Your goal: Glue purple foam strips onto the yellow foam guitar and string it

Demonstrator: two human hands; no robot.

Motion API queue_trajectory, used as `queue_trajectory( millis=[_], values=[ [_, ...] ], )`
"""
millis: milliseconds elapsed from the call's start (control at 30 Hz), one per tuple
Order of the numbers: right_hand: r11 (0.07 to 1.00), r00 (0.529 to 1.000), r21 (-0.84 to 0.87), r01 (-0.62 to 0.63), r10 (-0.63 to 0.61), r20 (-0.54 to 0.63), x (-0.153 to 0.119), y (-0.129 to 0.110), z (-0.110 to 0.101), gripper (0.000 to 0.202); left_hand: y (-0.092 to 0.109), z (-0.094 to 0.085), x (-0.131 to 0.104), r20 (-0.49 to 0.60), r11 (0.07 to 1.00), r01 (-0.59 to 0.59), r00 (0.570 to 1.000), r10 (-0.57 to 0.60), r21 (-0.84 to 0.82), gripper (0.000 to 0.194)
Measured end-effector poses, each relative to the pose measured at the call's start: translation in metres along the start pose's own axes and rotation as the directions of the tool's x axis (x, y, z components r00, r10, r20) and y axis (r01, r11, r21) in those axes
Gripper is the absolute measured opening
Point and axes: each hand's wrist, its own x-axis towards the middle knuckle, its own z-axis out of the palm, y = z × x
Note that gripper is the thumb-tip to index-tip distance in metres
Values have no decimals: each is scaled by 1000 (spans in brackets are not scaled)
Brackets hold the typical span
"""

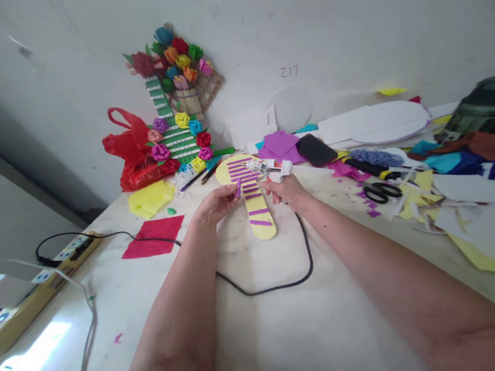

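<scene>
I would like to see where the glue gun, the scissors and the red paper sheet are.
glue gun [275, 169]: head view, on its white body above the right hand.
scissors [381, 191]: head view, on the black handles.
red paper sheet [155, 236]: head view, on the middle of the sheet.

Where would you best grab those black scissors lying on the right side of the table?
Probably by the two black handle loops of the scissors, coming straight down from above. They lie flat among paper scraps, with the loops toward the person and free of clutter, while the blades point away under the scraps. The right hand, now on the glue gun, is nearer.
</scene>
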Motion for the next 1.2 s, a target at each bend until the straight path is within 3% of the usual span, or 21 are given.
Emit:
queue_trajectory(
  millis=[267,400,667,900,1200],
  values=[
    [975,984,185,-121,142,-104,1,-3,18,25,0,19,-3,-3,999,8,1000,-8,35,11],
    [954,980,269,-132,165,-106,-3,-5,29,24,-3,24,2,-28,999,-43,999,43,-7,13],
    [943,968,294,-155,204,-145,-8,-6,40,24,-9,32,13,-113,984,-174,979,170,-32,8],
    [928,948,348,-133,221,-227,-5,-5,40,26,-11,40,11,-171,990,-144,975,143,8,7],
    [927,940,349,-140,235,-246,-4,-6,39,22,-17,47,11,-127,989,-148,981,149,20,8]
  ],
)
